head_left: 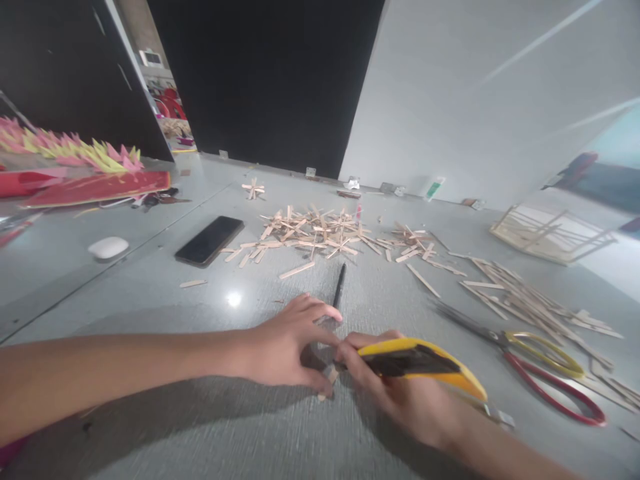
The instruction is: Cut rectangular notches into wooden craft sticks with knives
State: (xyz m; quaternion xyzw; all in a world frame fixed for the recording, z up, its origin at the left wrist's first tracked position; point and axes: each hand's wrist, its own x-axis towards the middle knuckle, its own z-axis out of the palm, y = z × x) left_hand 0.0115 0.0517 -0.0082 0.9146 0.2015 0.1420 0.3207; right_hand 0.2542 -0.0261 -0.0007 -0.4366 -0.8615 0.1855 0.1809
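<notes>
right hand (415, 403): grip clamped on the yellow-and-black cutter (435, 367), front end aimed at the gap between left thumb and index finger, metal end toward the right forearm. left hand (283, 343): palm down, fingers spread, thumb at a small wood bit (332, 375) on the grey surface. couldn't tell whether the left grip was clamped on the bit or just resting by it. bit sat between the 2 hands, cutter front just beside it; contact unclear, fingers in the way.

pen (341, 283), black, lay just past the left fingertips, pointing away. scissors (500, 339) lay right of the right hand, 1 yellow handle, 1 red, blades toward the middle. long sticks (533, 303) were piled beyond them, pale frame (553, 235) farther back.

heap (315, 230) of short sticks sat mid-surface, beyond the pen, some crossed into stars. 1 star (253, 189) stood apart, behind left. phone (210, 241) was left of the heap, screen dark; white case (109, 248) farther left. pink-and-yellow fringe (75, 152) at far left, black panel (265, 80) at back.
</notes>
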